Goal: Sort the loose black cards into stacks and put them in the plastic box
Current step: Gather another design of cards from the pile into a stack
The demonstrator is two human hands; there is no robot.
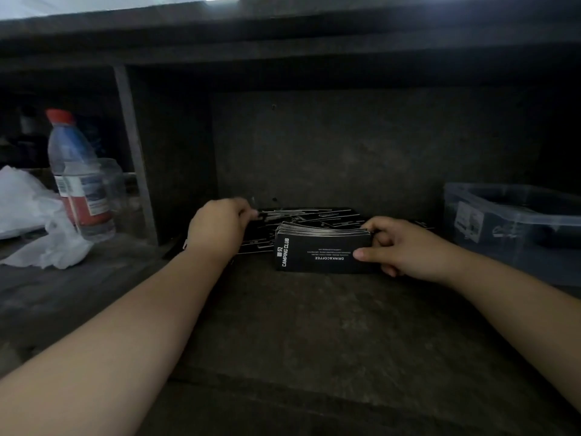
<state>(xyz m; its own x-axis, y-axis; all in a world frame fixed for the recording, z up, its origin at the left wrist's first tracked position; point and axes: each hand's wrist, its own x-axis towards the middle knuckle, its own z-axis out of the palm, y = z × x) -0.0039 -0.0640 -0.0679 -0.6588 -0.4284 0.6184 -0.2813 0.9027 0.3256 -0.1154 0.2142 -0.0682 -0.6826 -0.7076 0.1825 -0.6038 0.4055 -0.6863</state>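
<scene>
Card stack [320, 256] in right hand [399, 250]

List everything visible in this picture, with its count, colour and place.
card stack: one, black with white print, centre front
loose cards: many, black, heap behind the card stack
plastic box: one, clear greyish, far right
water bottle: one, clear with red cap, left
clear container: one, transparent, beside the water bottle
crumpled sheet: one, white, far left
table: one, dark, under everything
left hand: one, at the loose cards, grip hidden
right hand: one, gripping the card stack
</scene>
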